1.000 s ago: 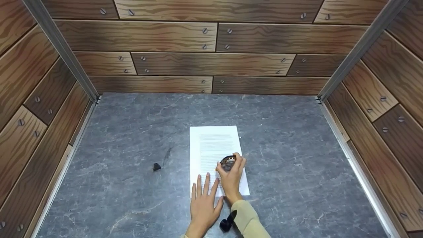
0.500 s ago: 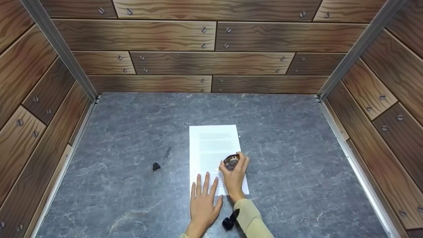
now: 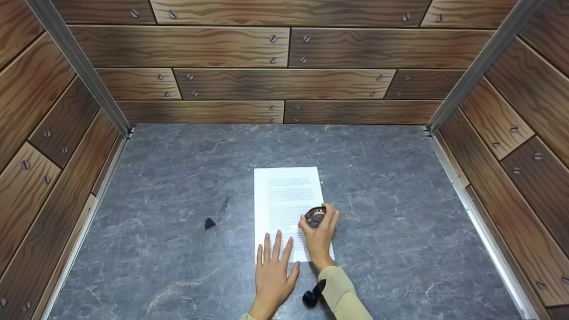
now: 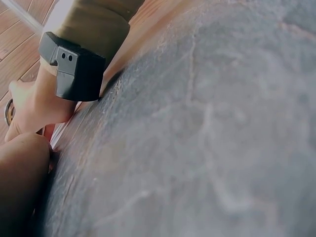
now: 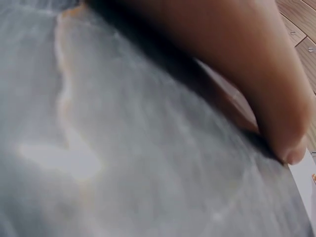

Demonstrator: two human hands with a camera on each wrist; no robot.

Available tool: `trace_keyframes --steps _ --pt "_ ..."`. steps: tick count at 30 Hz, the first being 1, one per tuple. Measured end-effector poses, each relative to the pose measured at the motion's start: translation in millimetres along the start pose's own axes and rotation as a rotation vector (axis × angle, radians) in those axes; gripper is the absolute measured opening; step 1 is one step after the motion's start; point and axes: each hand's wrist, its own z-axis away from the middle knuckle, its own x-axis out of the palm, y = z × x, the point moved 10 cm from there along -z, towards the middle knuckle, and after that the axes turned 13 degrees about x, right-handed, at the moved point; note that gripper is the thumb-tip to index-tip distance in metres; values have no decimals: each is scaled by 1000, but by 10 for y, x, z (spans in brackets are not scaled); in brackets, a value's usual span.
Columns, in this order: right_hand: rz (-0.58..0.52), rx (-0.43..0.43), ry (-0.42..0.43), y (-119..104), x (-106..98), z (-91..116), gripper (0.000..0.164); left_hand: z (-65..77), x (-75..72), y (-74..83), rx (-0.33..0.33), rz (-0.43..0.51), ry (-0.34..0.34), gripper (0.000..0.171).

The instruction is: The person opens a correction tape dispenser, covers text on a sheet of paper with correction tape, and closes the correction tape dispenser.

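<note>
A printed white sheet of paper [image 3: 284, 178] lies flat on the grey marbled tabletop. My left hand [image 3: 274, 271] rests with spread, straight fingers on the lower left of the sheet. Over its right side, my right hand [image 3: 320, 235] pinches a round, see-through correction tape [image 3: 315, 215] between thumb and fingers. The tape's small orange tip is down at a line of print, and a short white strip [image 3: 294, 227] shows just left of it. In the left wrist view, part of the correction tape [image 4: 9, 112] shows beyond the right hand [image 4: 42, 106].
A small black cap [image 3: 209, 223] lies left of the sheet, below a dark smudge on the tabletop [image 3: 391, 186]. A black wrist camera [image 3: 310, 298] sits at the right sleeve [image 3: 344, 291]. Wood-patterned walls [image 3: 284, 84] with metal corner posts enclose the back and sides.
My right hand has drawn the correction tape steadily rightward across the sheet, and the white strip has come into view behind its tip. The left hand has stayed on the paper.
</note>
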Motion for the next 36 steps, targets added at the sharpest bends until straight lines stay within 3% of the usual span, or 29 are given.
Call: trace_keyframes --steps 17,28,36 --pt "3 25 41 43 -67 6 63 25 12 -2 -14 22 -46 58" --pt "-30 70 7 85 -50 7 63 145 -51 12 5 16 -18 58" --pt "-110 217 -12 221 -93 -45 63 123 -15 1 -2 13 -52 58"
